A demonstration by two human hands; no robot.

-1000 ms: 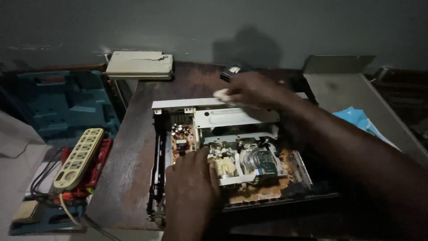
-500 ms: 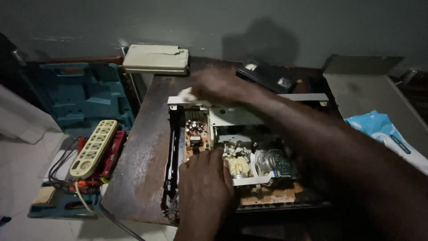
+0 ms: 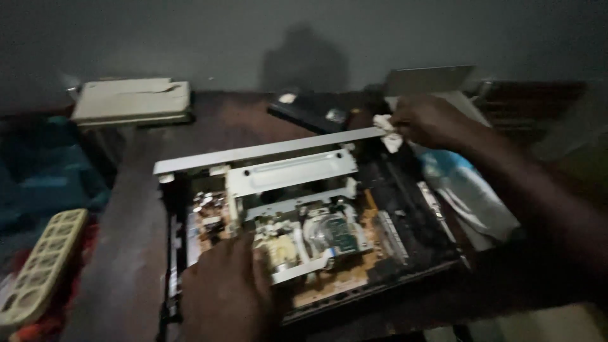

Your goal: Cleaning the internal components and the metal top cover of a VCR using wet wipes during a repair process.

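Fingers of the right hand (image 3: pixel 425 120) pinch a white cloth (image 3: pixel 386 130) against the opened video recorder's (image 3: pixel 304 221) pale metal rail (left hand (image 3: pixel 225 291) lies flat on its chassis).

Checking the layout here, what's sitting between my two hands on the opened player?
In the head view, the white metal bracket and the tape mechanism of the opened player lie between the left hand and the right hand.

Your right hand (image 3: pixel 425 120) has slid the little white cloth (image 3: pixel 386 130) along the long white bar (image 3: pixel 266 149), from the left end to the far right end. Your head has turned right too.
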